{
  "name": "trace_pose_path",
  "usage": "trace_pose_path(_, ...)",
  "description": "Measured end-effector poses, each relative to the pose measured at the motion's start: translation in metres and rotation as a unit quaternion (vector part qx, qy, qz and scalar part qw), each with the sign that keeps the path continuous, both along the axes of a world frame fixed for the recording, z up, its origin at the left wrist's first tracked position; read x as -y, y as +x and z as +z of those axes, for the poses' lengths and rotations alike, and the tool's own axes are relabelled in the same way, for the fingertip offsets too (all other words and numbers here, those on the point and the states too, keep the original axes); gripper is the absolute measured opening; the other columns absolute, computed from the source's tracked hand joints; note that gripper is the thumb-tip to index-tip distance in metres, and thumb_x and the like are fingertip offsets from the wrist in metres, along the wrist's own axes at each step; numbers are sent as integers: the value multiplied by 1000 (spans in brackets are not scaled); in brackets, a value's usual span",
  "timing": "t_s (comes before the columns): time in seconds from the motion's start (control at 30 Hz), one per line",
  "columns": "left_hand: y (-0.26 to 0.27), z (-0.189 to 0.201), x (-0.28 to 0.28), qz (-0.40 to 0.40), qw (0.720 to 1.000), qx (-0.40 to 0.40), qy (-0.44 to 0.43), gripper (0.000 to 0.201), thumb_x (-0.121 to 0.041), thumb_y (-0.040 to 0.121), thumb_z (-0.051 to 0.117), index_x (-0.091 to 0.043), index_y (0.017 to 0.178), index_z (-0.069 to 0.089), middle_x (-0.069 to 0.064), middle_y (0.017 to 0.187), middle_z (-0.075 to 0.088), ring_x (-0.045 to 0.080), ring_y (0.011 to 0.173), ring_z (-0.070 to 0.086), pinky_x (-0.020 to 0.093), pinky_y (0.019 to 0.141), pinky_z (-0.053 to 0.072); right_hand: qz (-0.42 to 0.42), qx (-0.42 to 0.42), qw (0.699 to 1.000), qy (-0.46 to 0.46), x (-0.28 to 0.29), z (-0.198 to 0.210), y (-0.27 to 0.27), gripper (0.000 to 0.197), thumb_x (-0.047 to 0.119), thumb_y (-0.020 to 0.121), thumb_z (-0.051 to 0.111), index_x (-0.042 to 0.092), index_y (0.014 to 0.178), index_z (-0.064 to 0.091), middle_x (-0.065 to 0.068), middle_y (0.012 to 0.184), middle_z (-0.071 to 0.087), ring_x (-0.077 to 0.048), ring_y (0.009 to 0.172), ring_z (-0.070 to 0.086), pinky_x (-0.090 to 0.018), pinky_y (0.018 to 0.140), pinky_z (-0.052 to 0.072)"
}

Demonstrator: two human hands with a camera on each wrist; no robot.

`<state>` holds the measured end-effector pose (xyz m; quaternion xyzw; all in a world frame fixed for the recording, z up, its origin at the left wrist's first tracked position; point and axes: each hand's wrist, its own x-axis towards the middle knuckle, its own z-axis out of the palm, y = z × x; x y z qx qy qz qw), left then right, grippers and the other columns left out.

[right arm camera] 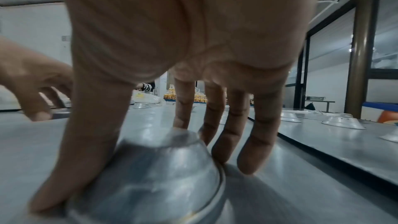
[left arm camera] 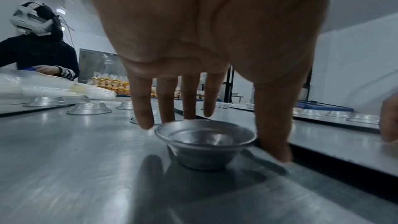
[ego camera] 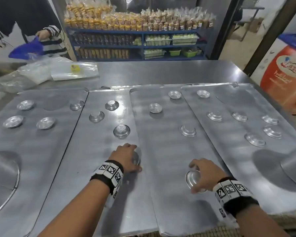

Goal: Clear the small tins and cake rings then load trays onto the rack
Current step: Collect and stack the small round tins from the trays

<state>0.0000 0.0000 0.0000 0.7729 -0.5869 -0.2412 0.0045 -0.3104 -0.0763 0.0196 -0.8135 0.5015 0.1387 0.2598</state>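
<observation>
Four flat aluminium trays lie side by side on a steel table, among them the second tray and the third tray. Several small tins are scattered over them, some upright, some upside down. My left hand holds an upright small tin at the second tray's right edge, fingers behind its rim and thumb against its right side. My right hand grips an upside-down tin on the third tray. Large cake rings sit at the left edge and the right edge.
Another person stands at the far left with a blue bag. Clear plastic bags lie on the table's back left. A blue shelf of packed goods stands behind. An orange and white chest stands at the right.
</observation>
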Motion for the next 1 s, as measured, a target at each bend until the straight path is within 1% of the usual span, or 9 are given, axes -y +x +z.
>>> trace_pose_path(0.13, 6, -4, 3, -16, 1000, 7, 15, 78, -60, 58, 75, -23, 123, 57, 1, 112, 55, 27, 111, 56, 42, 94, 51, -20, -9, 1000, 18, 7, -3, 4, 80, 55, 27, 86, 39, 97, 51, 14, 99, 50, -6, 92, 52, -25, 80, 51)
trace_pose_path(0.3, 11, -9, 6, -6, 1000, -12, 14, 50, -68, 50, 66, -33, 85, 59, -9, 95, 53, 20, 100, 56, 37, 83, 54, -28, 0, 1000, -5, 6, 6, 10, 71, 50, 34, 86, 37, 95, 54, 10, 98, 50, -8, 88, 55, -25, 77, 53)
trace_pose_path(0.33, 8, -5, 6, -5, 1000, -24, 5, 47, -66, 52, 67, -34, 84, 58, -10, 98, 53, 21, 104, 56, 36, 84, 53, -33, 6, 999, -12, 5, 8, 11, 67, 48, 37, 85, 36, 95, 53, 9, 98, 49, -9, 88, 55, -26, 77, 53)
trace_pose_path(0.43, -9, 8, 3, -19, 998, -52, -24, 71, -52, 61, 78, -27, 124, 58, 0, 122, 45, 24, 115, 47, 36, 96, 49, -37, 22, 998, -37, 6, 13, 13, 52, 43, 51, 77, 35, 93, 47, 7, 96, 47, -13, 85, 55, -29, 77, 53)
trace_pose_path(0.5, -23, 17, 1, -29, 996, -68, -41, 80, -51, 64, 80, -25, 134, 53, 1, 123, 41, 23, 117, 45, 36, 99, 48, -33, 37, 998, -49, 7, 18, 14, 51, 45, 52, 76, 33, 91, 45, 7, 95, 45, -15, 84, 54, -30, 76, 52)
trace_pose_path(0.73, -78, 27, 1, -81, 992, -86, -51, 89, -65, 61, 78, -24, 135, 51, -4, 119, 43, 18, 108, 50, 38, 94, 51, -2, 99, 990, -99, 7, 25, 7, 45, 49, 57, 77, 30, 71, 39, 8, 88, 42, -18, 67, 55, -32, 63, 51)
trace_pose_path(0.8, -92, 26, 2, -86, 992, -83, -45, 86, -66, 61, 77, -24, 132, 53, -5, 118, 43, 16, 105, 51, 38, 92, 52, 13, 101, 989, -107, 7, 23, 2, 44, 46, 60, 77, 31, 66, 35, 7, 89, 41, -20, 65, 55, -25, 58, 46)
trace_pose_path(0.87, -103, 24, 2, -85, 992, -79, -39, 78, -68, 59, 76, -25, 123, 58, -6, 113, 44, 16, 103, 52, 38, 89, 53, 35, 90, 990, -104, 8, 20, -3, 41, 40, 64, 75, 30, 63, 34, 7, 92, 42, -19, 68, 55, -13, 53, 35)
trace_pose_path(1.0, -118, 21, 1, -90, 994, -49, -30, 74, -65, 61, 77, -26, 121, 57, -5, 114, 45, 17, 105, 52, 38, 86, 53, 69, 83, 992, -64, 8, 12, -11, 36, 34, 64, 73, 25, 56, 39, 5, 102, 44, -15, 82, 58, -9, 60, 35)
